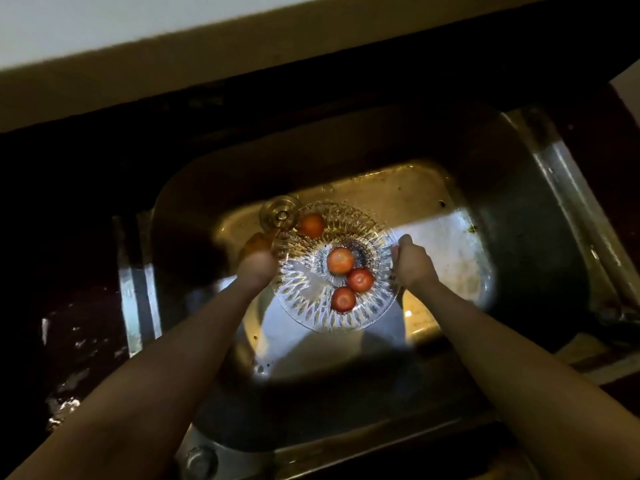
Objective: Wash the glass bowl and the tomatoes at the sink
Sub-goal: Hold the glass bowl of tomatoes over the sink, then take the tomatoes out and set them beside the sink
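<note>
While both hands hold it over the steel sink (519, 220), the glass bowl (332, 317) sits roughly level above the lit basin floor, mouth up, and its cut pattern catches the light.

Left hand (258, 268): against the bowl's left rim, knuckles bunched as in a grip. Single fingers are too blurred to resolve.

Right hand (412, 261): at the right rim, fingers curled over the edge, thumb on top. Firm hold on the glass.

Contents: three tomatoes inside the bowl. One sits at the centre (340, 260), a second just right of and below it (360, 279), and a third nearest the person (343, 298). The first and second touch, the second and third are close together, and all three look wet and shiny.

A fourth tomato (311, 225) shows at the bowl's far-left edge. Cannot tell whether it lies in the bowl or under it in the basin. An orange shape (256, 244) beyond the left hand is too dim to identify.

A round ribbed object (280, 213) lies just past the far-left rim, either a drain fitting or glassware, undetermined. Dark countertop (69, 237) surrounds the sink, with wet glints on the left side.
</note>
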`<state>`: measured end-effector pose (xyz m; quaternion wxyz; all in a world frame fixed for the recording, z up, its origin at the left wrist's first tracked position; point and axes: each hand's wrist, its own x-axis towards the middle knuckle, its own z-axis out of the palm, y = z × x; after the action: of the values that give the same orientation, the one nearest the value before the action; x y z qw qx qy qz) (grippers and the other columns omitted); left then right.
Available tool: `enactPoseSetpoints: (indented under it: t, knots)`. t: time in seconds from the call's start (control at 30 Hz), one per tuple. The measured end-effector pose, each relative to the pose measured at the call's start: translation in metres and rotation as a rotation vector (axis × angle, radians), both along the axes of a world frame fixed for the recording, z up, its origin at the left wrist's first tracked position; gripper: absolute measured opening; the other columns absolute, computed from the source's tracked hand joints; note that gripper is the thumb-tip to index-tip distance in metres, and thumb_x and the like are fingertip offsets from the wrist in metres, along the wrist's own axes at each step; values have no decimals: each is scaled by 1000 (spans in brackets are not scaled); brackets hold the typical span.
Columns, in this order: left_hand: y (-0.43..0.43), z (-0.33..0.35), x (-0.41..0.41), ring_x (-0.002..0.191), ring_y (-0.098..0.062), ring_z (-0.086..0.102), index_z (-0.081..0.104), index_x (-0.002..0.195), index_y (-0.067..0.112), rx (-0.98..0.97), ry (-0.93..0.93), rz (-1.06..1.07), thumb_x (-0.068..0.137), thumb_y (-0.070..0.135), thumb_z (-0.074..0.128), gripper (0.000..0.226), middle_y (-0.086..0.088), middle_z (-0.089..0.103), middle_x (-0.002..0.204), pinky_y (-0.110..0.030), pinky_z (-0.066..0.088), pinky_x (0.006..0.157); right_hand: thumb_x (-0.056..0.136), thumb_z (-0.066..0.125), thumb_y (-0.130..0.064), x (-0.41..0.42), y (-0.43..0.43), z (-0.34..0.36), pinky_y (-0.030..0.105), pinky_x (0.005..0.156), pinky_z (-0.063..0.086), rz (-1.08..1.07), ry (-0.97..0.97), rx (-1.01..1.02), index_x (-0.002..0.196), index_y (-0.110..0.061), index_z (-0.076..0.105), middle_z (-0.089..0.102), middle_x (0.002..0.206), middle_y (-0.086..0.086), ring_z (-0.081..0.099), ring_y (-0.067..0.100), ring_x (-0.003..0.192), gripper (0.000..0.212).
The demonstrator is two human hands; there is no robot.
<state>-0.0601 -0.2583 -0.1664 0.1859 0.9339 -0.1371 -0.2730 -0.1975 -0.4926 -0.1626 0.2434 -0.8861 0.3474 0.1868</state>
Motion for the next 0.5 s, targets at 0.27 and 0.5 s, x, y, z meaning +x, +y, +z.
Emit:
enactPoseSetpoints:
  t: [0.27, 0.5]
  knots:
    - [-15, 15, -9, 129, -34, 37, 34, 142, 24, 31, -169, -153, 81, 23, 62, 66, -14, 38, 142, -44, 37, 105, 95, 43, -25, 5, -3, 14, 37, 75, 46, 118, 100, -228, 116, -3, 45, 56, 116, 20, 57, 37, 105, 30]
    - [-68, 18, -20, 126, -33, 43, 18, 147, 27, -198, 87, -207, 88, 18, 57, 71, -13, 25, 148, -36, 40, 100, 94, 48, -30, 26, 17, 19, 38, 95, 39, 212, -178, 128, 127, -4, 46, 52, 126, 20, 48, 33, 117, 42]
